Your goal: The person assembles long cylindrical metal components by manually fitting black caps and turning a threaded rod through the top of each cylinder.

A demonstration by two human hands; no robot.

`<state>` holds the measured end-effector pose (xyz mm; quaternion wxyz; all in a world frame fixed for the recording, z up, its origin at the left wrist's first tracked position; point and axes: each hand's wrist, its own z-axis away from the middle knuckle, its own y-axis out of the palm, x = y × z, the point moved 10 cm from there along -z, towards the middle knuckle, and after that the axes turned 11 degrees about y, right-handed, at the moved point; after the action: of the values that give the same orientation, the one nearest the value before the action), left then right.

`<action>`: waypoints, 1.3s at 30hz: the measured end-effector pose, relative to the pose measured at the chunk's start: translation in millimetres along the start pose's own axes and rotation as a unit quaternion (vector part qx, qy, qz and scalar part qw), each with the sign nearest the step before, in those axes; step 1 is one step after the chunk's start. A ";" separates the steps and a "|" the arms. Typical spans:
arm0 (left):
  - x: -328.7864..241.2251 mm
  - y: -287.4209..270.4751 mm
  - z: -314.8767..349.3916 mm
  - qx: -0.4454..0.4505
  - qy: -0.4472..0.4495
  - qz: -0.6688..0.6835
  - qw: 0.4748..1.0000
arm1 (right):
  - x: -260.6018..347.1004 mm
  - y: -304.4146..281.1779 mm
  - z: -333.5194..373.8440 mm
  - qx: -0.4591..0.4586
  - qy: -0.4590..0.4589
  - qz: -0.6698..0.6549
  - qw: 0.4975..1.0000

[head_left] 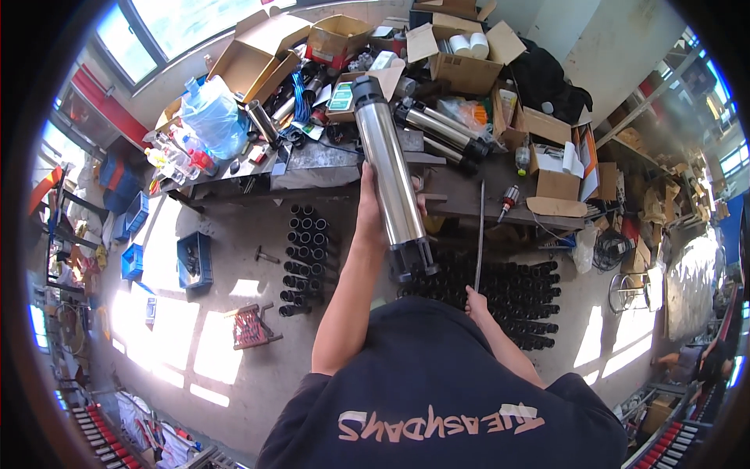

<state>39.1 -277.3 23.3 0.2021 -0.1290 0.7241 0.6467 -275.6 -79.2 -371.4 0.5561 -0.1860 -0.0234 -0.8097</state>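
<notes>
My left hand [369,207] is wrapped round a shiny steel cylinder [388,160] with black end caps, raised and tilted in front of the workbench. The fingertips show on its far side. Low on the right, my right hand [476,302] is closed on the near end of a long thin metal rod [480,242], whose far end reaches over the bench top. Two similar steel cylinders [445,125] lie on the bench behind the raised one. Rows of black ring-shaped parts [516,305] stand on the floor beneath my right hand.
Cardboard boxes [469,74], a bagged plastic bottle [211,117] and loose tools crowd the bench [312,160]. Another group of black rings [303,258], a hammer [266,255], a small stool [251,326] and blue crates [205,262] stand or lie on the floor at left.
</notes>
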 end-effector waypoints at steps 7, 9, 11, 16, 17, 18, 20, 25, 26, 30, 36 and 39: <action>-19.8 28.3 2.2 0.020 0.053 0.056 0.997 | 0.6 -2.1 -11.2 0.018 -0.025 0.020 0.999; -22.9 40.7 1.6 -0.006 0.045 0.017 0.999 | 2.8 -7.8 -13.9 0.005 -0.027 0.027 0.999; -26.3 42.5 2.1 -0.013 0.031 -0.041 0.999 | 2.8 -10.6 -20.4 0.003 -0.025 0.027 0.999; -72.2 37.1 21.4 -0.075 0.184 -0.203 0.959 | 1.3 -10.7 -26.7 -0.001 -0.019 0.014 1.000; -71.0 21.9 22.0 -0.090 0.170 -0.142 0.971 | 6.3 -8.3 -28.7 0.010 -0.026 0.016 0.999; -40.4 5.3 9.6 0.001 0.040 -0.017 0.999 | 8.1 -1.5 -29.5 0.023 -0.028 0.022 0.999; -16.3 -20.5 11.4 -0.037 -0.026 -0.042 0.998 | -0.2 -13.0 -25.7 0.010 -0.016 0.028 0.999; -23.5 -40.8 20.5 -0.144 0.010 -0.210 0.967 | 8.5 -21.0 -12.9 0.003 -0.022 0.051 0.998; -28.6 -39.8 24.9 -0.156 0.005 -0.228 0.961 | 10.4 -20.7 -5.0 -0.009 -0.022 0.059 0.998; -12.7 -16.2 18.4 -0.096 -0.026 -0.070 0.993 | 14.4 -33.0 -15.3 -0.003 -0.032 0.063 0.998; -27.3 15.0 18.6 0.027 0.030 0.054 0.998 | 36.0 8.3 -20.6 0.101 -0.005 0.012 0.995; -41.7 7.8 26.2 -0.006 0.036 -0.011 0.999 | 63.1 41.3 -27.1 0.127 -0.060 -0.015 0.990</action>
<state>75.8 -253.5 47.3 0.1817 -0.1612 0.7257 0.6437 -265.2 -157.8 -382.9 0.5608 -0.1618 -0.1619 -0.7957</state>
